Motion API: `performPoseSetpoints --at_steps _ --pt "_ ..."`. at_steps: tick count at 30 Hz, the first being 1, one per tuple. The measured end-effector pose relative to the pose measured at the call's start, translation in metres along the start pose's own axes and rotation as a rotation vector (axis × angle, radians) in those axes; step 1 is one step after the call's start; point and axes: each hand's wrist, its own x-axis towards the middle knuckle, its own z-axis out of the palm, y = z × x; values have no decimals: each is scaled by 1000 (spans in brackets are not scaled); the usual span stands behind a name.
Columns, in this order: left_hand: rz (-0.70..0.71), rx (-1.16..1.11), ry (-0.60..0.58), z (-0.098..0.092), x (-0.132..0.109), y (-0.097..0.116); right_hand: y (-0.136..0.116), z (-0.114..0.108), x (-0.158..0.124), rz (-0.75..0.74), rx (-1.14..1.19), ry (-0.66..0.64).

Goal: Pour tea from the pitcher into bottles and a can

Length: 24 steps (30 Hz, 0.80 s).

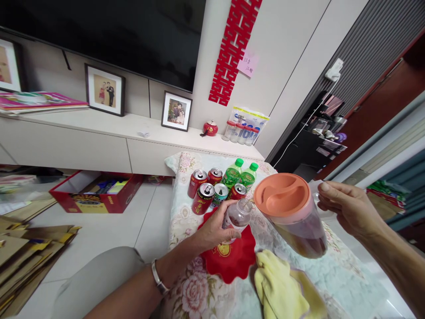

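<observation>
My left hand (212, 230) is wrapped round a small clear bottle (237, 218) with its mouth open, held over a red scalloped mat (232, 261). My right hand (345, 208) grips the handle of a clear pitcher (292, 217) with an orange lid, holding dark liquid. The pitcher is tilted toward the bottle, its spout close to the bottle's mouth. A silver bracelet is on my left wrist.
Several red and green cans (207, 188) and two green bottles (241, 174) stand behind on the floral-clothed table (192, 297). A yellow cloth (279, 288) lies in front. A red box (96, 190) and cardboard lie on the floor at left.
</observation>
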Motion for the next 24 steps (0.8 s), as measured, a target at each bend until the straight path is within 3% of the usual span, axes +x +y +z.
performPoseSetpoints --at_steps 24 --pt "-13 -12 -1 0 0 0 -9 4 -5 -2 -26 14"
